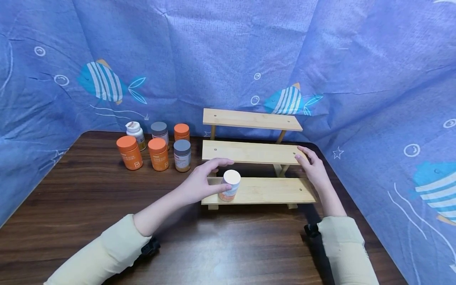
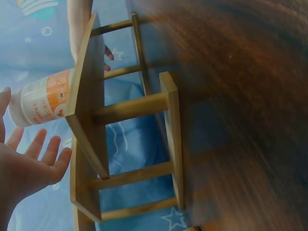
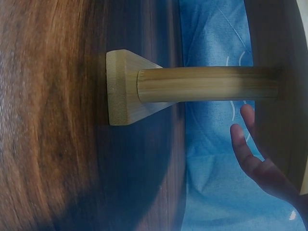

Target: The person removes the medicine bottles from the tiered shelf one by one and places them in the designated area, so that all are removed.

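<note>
I judge I am at the placing step: the white-capped bottle (image 1: 230,185) stands on the lowest step of the wooden rack (image 1: 256,152), at its left end, my left hand (image 1: 199,183) spread loose beside it with nothing gripped, so next I must draw clear without tipping it. My right hand (image 1: 313,166) rests open-fingered on the rack's middle step at its right end. Only the left wrist view shows daylight between fingers (image 2: 41,144) and bottle (image 2: 41,101); the head view hides that.

My head camera looked forward and down over the table (image 1: 89,206) at the wooden rack (image 1: 256,190), mid-range. Left wrist camera sat close, rolled sideways, at the rack's (image 2: 91,106) end; right wrist closer still, on one leg (image 3: 202,84). All three shared the rack.
</note>
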A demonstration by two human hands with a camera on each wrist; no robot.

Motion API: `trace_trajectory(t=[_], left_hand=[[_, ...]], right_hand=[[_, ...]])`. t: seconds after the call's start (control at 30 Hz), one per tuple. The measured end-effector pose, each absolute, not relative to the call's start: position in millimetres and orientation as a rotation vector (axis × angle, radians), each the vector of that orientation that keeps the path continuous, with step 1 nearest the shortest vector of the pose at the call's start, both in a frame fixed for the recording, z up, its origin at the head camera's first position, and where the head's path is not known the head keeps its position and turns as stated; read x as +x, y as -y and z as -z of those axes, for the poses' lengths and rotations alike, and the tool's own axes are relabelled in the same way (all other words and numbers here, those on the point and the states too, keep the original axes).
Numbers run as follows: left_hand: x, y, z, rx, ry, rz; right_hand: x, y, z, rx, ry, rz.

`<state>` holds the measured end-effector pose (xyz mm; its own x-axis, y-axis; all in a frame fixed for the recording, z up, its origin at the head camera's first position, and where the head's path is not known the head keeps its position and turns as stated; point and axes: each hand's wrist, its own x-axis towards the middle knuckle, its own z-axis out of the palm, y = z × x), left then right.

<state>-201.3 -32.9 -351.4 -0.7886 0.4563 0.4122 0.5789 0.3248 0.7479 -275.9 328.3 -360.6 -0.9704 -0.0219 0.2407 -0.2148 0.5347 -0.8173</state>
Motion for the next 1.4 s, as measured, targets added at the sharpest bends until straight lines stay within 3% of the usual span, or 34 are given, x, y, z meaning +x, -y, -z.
trace_trajectory(t=[0.67,1.07,1.4], left_hand=[[-204,32,361,-0.923,2.464,1.544],[-175,44,321,-0.814,2.467,1.618],[-167,64,319,-0.719,2.501,1.526]], right_hand=[[-276,-326,359,0.209,2.577,-1.409],[-288,-338,372,0.182,2.593,-1.397],[-293,-343,380,0.146,2.598,-1.377]])
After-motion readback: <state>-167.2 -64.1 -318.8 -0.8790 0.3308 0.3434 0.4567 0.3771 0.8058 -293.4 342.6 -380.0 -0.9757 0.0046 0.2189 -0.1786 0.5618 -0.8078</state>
